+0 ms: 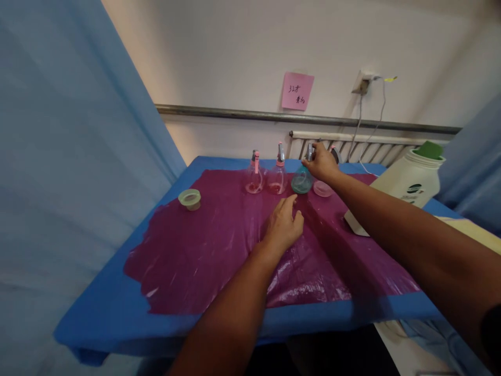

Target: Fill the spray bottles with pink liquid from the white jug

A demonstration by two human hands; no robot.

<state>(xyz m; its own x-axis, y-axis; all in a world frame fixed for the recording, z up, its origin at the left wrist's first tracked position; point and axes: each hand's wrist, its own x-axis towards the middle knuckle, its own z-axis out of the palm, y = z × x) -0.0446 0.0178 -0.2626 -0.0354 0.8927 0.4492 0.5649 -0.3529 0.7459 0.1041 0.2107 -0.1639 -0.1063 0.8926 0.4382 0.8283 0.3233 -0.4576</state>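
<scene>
My right hand (321, 163) is closed on the head of a teal spray bottle (301, 183), which stands upright at the back of the purple plastic sheet. Just in front of that bottle is my left hand (282, 223), its fingers apart and nothing held. Left of the teal bottle stand two clear spray bottles with pink collars, a nearer-to-middle one (277, 181) and an outer one (254, 181); a little pinkish liquid shows low in each. A further pink spray bottle (323, 189) is partly hidden behind my right hand and forearm.
The purple plastic sheet (203, 250) covers much of the blue-draped table (113, 308). A pale green cup (190, 199) sits at left. A big cream jug (403, 180) with a green top leans at right, by a yellow cloth (473, 232). Behind are a radiator and a metal rail (235, 113).
</scene>
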